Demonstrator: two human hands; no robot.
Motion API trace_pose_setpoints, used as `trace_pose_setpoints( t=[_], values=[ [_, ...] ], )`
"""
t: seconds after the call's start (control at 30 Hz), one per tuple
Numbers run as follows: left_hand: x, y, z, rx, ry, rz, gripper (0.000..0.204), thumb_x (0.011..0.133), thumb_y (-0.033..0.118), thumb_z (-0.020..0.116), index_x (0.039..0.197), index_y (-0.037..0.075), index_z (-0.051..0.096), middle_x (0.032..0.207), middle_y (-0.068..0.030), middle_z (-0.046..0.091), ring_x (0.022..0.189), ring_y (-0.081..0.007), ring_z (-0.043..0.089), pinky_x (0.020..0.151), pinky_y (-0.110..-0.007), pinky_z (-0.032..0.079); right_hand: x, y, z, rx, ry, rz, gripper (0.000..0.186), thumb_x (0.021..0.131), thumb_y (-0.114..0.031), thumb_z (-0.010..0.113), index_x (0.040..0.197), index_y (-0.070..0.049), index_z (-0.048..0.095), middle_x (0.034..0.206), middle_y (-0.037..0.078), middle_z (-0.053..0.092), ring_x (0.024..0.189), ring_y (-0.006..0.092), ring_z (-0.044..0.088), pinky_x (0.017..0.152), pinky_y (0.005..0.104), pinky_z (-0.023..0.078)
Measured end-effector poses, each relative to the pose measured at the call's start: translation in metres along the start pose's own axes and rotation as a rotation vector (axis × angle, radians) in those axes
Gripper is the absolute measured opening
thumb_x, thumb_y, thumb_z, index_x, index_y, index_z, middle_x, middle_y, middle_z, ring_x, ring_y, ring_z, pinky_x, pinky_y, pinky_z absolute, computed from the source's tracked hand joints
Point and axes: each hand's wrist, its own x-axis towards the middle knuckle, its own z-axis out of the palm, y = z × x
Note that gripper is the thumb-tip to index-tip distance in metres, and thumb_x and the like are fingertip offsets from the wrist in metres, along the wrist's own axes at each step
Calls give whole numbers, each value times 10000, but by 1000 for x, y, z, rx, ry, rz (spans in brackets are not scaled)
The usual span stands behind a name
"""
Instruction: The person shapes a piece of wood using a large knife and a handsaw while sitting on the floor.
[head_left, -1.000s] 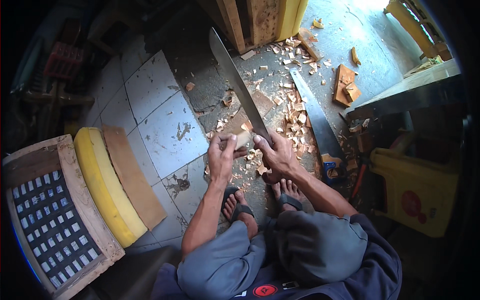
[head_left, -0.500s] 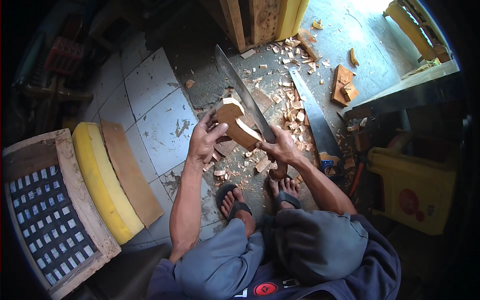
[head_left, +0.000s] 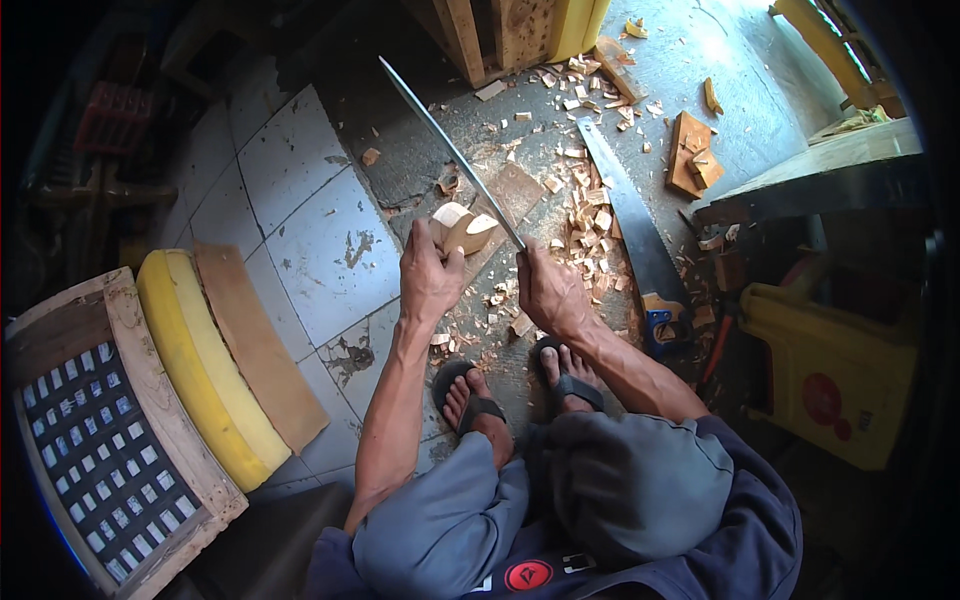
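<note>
My left hand (head_left: 430,272) is closed around a pale, curved piece of wood (head_left: 470,232), which is tilted so its cut end faces up. In my right hand (head_left: 553,287) is a long machete (head_left: 445,140); its handle is hidden in my fist. The blade slants up and to the left, edge-on, passing close beside the wood. Whether blade and wood touch I cannot tell. Under them lies a flat wooden board (head_left: 510,195) on the floor.
Wood chips (head_left: 592,220) litter the floor. A hand saw (head_left: 640,230) lies to the right, near a brown block (head_left: 690,155) and a yellow plastic stool (head_left: 820,370). At left are a webbed wooden frame (head_left: 130,330), yellow foam (head_left: 205,370) and a brown sheet (head_left: 260,350).
The wood has turned from lying broadside across both hands to pointing end-up in my left hand. My right hand has come away from it, and the machete has swung left and turned edge-on.
</note>
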Motion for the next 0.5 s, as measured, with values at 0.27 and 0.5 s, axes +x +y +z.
trace_pose_setpoints(
  t=[0.27,0.5],
  values=[
    [29,27,6,50,-142,45,335,903,-8,637,1147,-41,411,978,-300,614,848,-446,689,777,-523,592,18,54,13,-39,-397,199,159,1040,-185,451,1070,-37,500,563,209,567,477,425,579,451,544,451],
    [28,34,23,125,-202,74,373,884,-39,645,1187,-46,429,1033,-323,624,935,-468,682,822,-521,569,-9,71,28,138,-306,330,154,1041,-190,454,1094,-45,452,593,256,586,514,486,587,482,588,439]
  ],
)
